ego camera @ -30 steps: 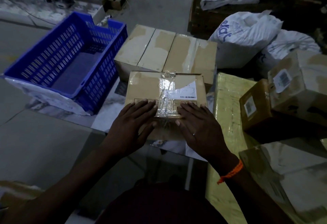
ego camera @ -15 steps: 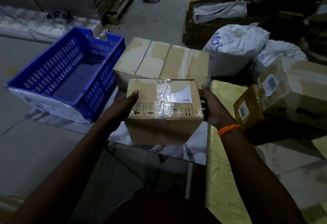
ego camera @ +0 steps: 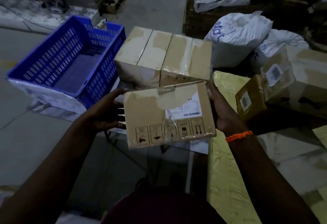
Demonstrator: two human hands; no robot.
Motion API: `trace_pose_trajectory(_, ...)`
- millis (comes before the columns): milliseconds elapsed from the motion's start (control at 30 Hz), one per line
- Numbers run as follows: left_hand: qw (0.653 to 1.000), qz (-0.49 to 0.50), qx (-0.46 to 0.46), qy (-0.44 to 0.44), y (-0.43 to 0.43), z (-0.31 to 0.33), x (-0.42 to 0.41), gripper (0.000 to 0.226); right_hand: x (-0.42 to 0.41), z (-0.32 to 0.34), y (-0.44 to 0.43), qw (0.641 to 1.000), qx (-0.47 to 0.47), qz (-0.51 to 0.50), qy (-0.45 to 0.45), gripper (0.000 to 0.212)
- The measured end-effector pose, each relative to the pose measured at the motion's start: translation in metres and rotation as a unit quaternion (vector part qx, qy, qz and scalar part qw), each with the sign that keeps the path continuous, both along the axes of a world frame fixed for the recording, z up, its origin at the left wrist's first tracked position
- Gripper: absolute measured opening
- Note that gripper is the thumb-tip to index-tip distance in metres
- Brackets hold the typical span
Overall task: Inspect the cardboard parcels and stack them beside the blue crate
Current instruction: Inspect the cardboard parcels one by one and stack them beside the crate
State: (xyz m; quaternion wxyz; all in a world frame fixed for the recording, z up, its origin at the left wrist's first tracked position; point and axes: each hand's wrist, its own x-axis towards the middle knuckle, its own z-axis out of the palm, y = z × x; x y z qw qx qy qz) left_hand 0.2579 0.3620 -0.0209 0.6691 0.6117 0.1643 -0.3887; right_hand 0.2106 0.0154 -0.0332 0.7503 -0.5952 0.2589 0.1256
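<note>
The left hand and right hand are each closing a grip on opposite sides of a tilted cardboard parcel, lifted at 6 o'clock of larger boxes lying at 3 o'clock of the blue crate.

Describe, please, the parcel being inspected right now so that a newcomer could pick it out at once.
Start at the blue crate; to its right sits a large taped carton. In front of that, a smaller cardboard parcel is held off the surface between the left hand and right hand. Only it shows a row of handling symbols under a white label.
</note>
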Motion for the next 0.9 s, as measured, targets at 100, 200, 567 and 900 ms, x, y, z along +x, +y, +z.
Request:
trace_pose_trajectory(100, 1.000, -0.009, -0.017, -0.008, 0.003, 0.002, -0.023, 0.053, -0.014, -0.015, -0.008, 0.999, 0.006, -0.023, 0.032, 0.088)
trace_pose_trajectory(200, 0.999, -0.012, -0.017, -0.047, 0.005, -0.003, -0.038, 0.047, -0.025, -0.029, -0.012, 0.996, 0.016, -0.031, 0.087, 0.087)
trace_pose_trajectory(567, 0.988, 0.085, 0.091, -0.086, 0.003, -0.084, -0.071, 0.069, -0.055, -0.076, 0.045, 0.989, 0.043, -0.001, 0.145, 0.059)
trace_pose_trajectory(900, 0.965, 0.041, 0.213, -0.150, 0.003, -0.107, -0.042, 0.057, -0.010, -0.088, 0.044, 0.988, -0.147, 0.032, 0.036, 0.040)
